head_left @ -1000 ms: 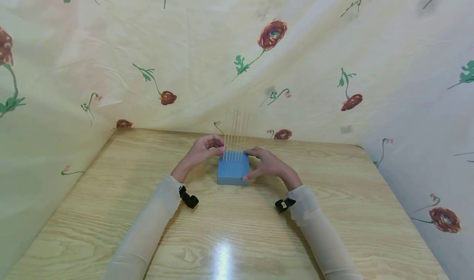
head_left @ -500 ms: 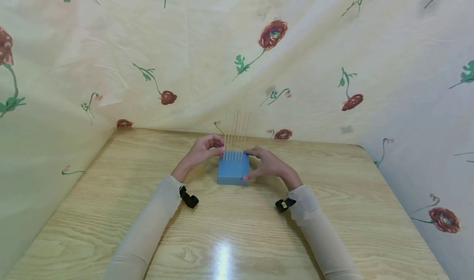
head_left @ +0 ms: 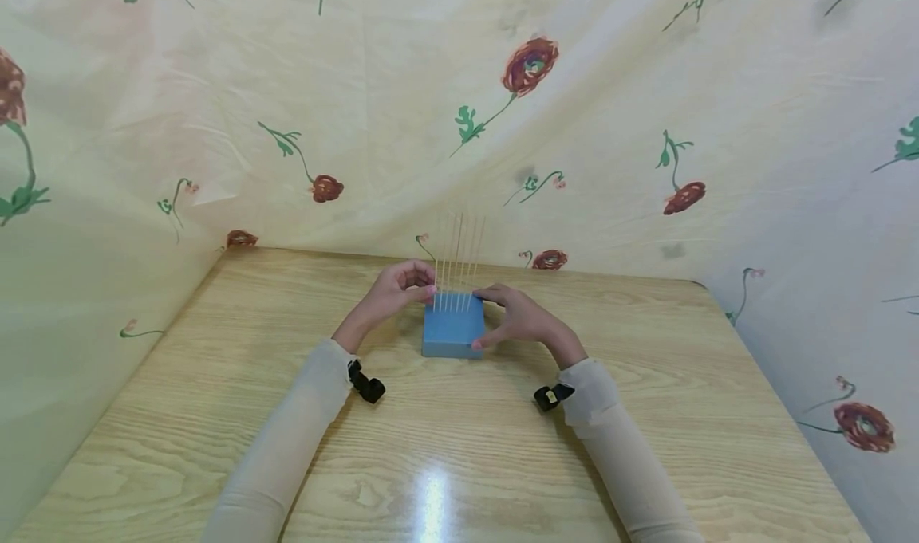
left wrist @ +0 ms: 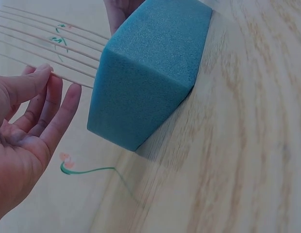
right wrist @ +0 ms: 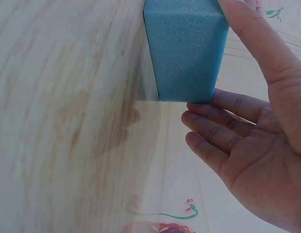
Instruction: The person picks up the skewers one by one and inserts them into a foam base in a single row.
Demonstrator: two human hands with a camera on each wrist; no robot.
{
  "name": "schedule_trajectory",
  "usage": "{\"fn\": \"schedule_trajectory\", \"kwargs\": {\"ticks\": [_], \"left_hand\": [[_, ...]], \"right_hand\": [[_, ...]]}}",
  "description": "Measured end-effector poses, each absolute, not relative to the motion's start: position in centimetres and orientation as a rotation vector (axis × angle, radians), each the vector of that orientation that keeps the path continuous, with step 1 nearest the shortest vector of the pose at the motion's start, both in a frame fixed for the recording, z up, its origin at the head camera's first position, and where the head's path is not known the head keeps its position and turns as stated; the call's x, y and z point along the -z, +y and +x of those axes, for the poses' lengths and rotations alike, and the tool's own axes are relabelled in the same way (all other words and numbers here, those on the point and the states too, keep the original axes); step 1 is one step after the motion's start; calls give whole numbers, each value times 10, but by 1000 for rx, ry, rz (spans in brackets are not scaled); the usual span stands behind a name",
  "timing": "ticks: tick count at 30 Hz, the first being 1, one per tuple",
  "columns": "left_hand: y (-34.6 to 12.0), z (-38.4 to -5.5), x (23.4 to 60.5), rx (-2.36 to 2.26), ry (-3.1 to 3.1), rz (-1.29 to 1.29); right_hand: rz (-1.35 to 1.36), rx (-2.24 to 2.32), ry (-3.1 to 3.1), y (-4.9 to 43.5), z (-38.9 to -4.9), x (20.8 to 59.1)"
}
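A blue foam block (head_left: 454,332) rests on the table with a row of several thin wooden skewers (left wrist: 77,53) standing upright in its top near the back edge. My left hand (head_left: 391,294) pinches the leftmost skewer (left wrist: 68,79) between thumb and fingertips, low on its shaft and just above the foam. On the block's right side, my right hand (head_left: 520,317) holds it, thumb at the front right corner and index finger at the back right corner. Its other fingers (right wrist: 209,128) extend beside the block in the right wrist view.
The wood-grain table (head_left: 459,415) reaches forward to a flowered cloth (head_left: 402,128) hanging at the back and sides. Black wrist cameras (head_left: 368,383) sit on both light sleeves. A bright light reflection lies on the near tabletop.
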State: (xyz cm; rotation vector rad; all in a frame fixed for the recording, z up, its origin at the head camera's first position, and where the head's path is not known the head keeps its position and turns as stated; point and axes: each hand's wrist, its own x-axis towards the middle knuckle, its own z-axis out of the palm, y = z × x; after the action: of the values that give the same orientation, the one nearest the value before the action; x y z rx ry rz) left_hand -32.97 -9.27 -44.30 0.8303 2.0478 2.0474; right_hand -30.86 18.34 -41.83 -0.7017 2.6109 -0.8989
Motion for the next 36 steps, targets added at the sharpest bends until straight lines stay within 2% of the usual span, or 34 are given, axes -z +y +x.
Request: {"fn": "schedule_trajectory", "kwargs": {"ticks": [36], "left_hand": [[-93,-328,442,-2000,2080,805]], "right_hand": [[-718,865,2636,183,-309,419]]}}
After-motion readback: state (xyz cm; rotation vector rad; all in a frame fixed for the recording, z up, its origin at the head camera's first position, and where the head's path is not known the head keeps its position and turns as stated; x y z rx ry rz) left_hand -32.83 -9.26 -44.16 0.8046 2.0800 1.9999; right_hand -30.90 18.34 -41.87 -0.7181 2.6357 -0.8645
